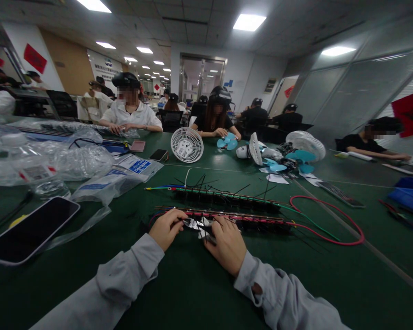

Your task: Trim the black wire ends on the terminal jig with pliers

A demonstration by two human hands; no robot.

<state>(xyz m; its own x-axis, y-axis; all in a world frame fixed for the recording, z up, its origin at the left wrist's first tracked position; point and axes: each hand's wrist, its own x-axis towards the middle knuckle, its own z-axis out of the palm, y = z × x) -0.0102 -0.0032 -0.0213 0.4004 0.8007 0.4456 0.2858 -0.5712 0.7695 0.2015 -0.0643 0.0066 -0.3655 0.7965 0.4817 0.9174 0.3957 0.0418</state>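
In the head view two long black strips lie side by side across the green table, with thin black ties sticking up from them. The far strip (227, 198) carries a green wire; the near strip (265, 224) carries red wires. At the near strip's left part, my left hand (167, 228) has thumb and index finger pinched together beside a white and silvery scrap (193, 223). What the pinch holds is too small to name. My right hand (226, 240) curls over the same strip, right of the scrap, its fingertips partly hidden and closed around something unclear.
A red cable loop (361, 233) extends right of the strips. To the left lie a phone (32, 229), a plastic bottle (37, 165) and clear plastic bags (124, 176). Across the table are a white fan grille (187, 145), fan parts with blue blades (301, 156) and several people.
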